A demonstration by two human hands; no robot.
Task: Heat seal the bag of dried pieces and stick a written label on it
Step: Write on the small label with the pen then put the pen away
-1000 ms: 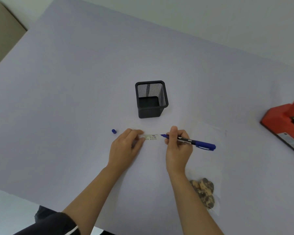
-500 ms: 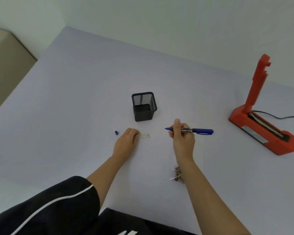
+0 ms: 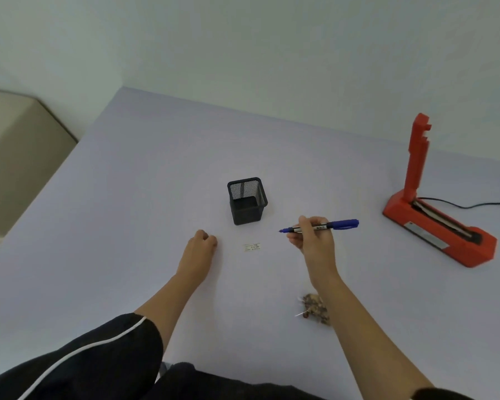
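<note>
A small written label (image 3: 252, 247) lies flat on the pale table (image 3: 127, 197), in front of the black mesh pen holder (image 3: 246, 200). My right hand (image 3: 315, 239) holds an uncapped blue marker (image 3: 321, 226) above the table, tip pointing left, to the right of the label. My left hand (image 3: 201, 245) rests left of the label with its fingers curled over the spot where the blue pen cap lay; the cap itself is hidden. The clear bag of dried pieces (image 3: 315, 308) lies near my right forearm, partly covered by it.
A red heat sealer (image 3: 439, 232) stands at the right with its arm (image 3: 417, 157) raised upright. Its black cable (image 3: 468, 204) runs off to the right. The wall is close behind the table's far edge, and the table's left edge drops to a beige floor.
My left hand has left the label and slid left onto the pen cap, which is no longer visible. My right hand has lifted the marker up and to the right, away from the label.
</note>
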